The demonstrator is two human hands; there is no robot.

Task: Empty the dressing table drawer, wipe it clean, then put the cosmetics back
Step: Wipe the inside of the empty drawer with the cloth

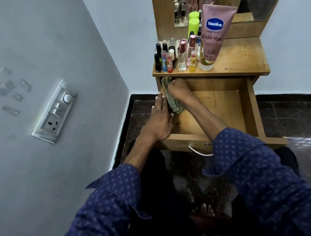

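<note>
Wooden table (242,56) top: nail polish bottles (158,62), lip balm sticks (169,62), perfume bottles (182,55), pink Vaseline tube (214,32) cap-down, all clustered left. Right side bare wood.

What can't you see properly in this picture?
Head view only:
- Drawer back left corner: hidden by the right hand and cloth.
- Small bottle labels: too small to read.
- Mirror: cut off by the top edge.
- Left hand fingertips: behind the drawer wall.
</note>
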